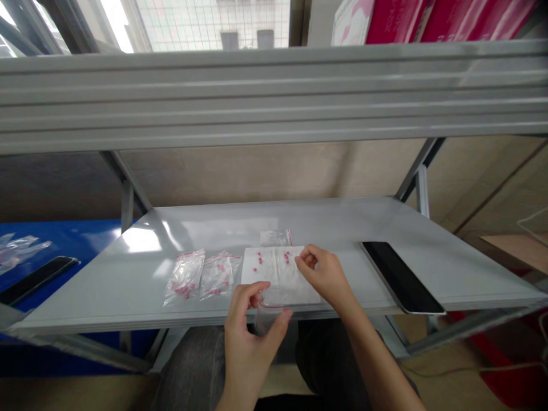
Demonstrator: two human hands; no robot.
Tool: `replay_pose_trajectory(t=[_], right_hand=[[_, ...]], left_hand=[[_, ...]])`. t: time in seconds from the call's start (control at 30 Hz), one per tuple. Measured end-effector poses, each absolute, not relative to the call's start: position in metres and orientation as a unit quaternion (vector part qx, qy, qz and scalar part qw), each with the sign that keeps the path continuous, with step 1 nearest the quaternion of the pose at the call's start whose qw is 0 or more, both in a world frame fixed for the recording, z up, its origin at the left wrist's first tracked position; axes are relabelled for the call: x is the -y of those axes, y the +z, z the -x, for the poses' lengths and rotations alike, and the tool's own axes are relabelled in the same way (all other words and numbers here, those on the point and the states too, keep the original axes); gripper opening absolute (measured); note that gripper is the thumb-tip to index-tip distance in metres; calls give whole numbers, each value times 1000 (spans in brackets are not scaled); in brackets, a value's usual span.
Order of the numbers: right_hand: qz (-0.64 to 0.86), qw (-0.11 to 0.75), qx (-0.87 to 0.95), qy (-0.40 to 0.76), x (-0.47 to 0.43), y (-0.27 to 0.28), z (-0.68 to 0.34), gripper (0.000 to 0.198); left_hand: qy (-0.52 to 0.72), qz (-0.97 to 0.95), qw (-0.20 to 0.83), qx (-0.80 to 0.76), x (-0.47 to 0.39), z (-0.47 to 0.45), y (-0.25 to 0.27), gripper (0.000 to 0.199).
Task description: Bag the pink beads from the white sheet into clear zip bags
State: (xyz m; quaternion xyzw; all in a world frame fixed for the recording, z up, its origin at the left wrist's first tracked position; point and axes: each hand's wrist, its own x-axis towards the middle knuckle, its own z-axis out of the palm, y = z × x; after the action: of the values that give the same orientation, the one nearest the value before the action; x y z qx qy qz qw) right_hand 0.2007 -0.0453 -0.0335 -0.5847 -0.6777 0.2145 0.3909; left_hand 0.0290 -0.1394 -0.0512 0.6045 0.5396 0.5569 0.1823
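Observation:
My left hand (252, 331) grips a clear zip bag (268, 321) by its sides at the table's front edge. The bag's red-lined mouth faces up between thumb and fingers. Just beyond it lies a white sheet (282, 285) with several small pinkish-red beads (286, 257) scattered over its far half. Over the sheet's right side, my right hand (320, 268) has thumb and forefinger pinched together close to the beads; what is between the fingertips is too small to make out. Left of the sheet are two zip bags, a nearer one (219, 275) and a farther-left one (186, 274), with red beads inside.
Another clear bag (276, 237) lies behind the sheet. A black tablet (400, 274) rests at the right of the grey table (342, 222). To the left, a blue surface (85, 234) carries a dark phone-like device (38, 279) and plastic bags (21, 251). A metal shelf beam (257, 97) crosses above.

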Motion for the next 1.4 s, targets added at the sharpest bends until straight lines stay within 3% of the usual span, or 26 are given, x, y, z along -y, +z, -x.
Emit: replay_pose_trajectory(t=[0.23, 0.37, 0.6, 0.67, 0.83, 0.97, 1.13, 1.3, 1.4], right_hand=[[658, 277, 692, 107, 22, -44, -183, 17], [662, 272, 690, 106, 25, -48, -180, 15], [630, 303, 700, 144, 26, -49, -182, 8], [594, 330, 707, 197, 30, -46, -185, 10], [355, 421, 686, 476, 49, -36, -194, 17], [323, 426, 672, 513, 55, -29, -193, 16], [391, 468, 633, 476, 43, -34, -193, 27], [539, 391, 710, 231, 17, -48, -194, 13], [554, 364, 727, 177, 4, -53, -193, 11]], left_hand=[[535, -631, 126, -547, 139, -37, -52, 36], [536, -635, 143, -538, 137, -36, -52, 33], [525, -601, 259, -544, 136, -35, -56, 35], [529, -586, 296, -537, 134, -35, -59, 36], [539, -568, 350, -513, 129, -33, -63, 36], [540, -564, 364, -507, 129, -33, -63, 36], [548, -553, 363, -512, 130, -33, -63, 35], [544, -554, 367, -512, 130, -33, -64, 36], [540, -556, 372, -511, 129, -33, -64, 36]])
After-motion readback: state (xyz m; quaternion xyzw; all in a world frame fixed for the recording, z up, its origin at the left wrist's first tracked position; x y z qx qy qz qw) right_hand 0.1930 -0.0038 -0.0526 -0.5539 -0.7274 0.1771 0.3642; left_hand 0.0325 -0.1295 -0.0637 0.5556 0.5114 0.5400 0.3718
